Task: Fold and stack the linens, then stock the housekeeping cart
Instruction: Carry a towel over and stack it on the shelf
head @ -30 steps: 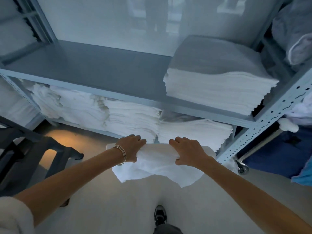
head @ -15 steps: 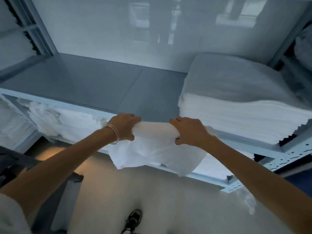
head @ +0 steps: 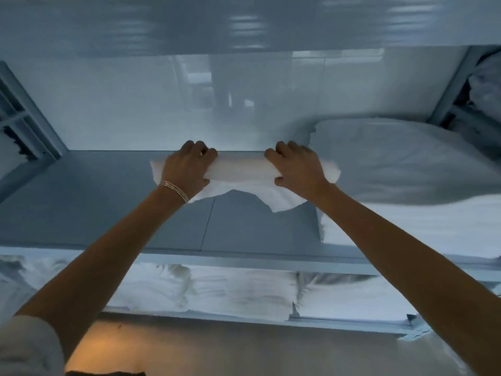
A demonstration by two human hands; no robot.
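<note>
A folded white linen (head: 241,169) is held out over the grey metal shelf (head: 108,207), near its back wall. My left hand (head: 189,165), with thin bracelets at the wrist, grips the linen's left end. Its right end is gripped by my right hand (head: 296,165). The linen's lower edge hangs loose and wavy just above the shelf surface. A tall stack of folded white linens (head: 401,191) stands on the same shelf immediately right of my right hand.
More white linens (head: 211,291) fill the shelf below. A glossy white wall (head: 217,99) closes the back. Blue-grey rack uprights (head: 32,123) stand at the left and at the right (head: 450,88). Bundled fabric (head: 485,90) sits at far right.
Both hands have lifted the linen from below the shelf's front edge and carried it up and forward over the shelf toward the back wall. The camera has tilted up with them.
</note>
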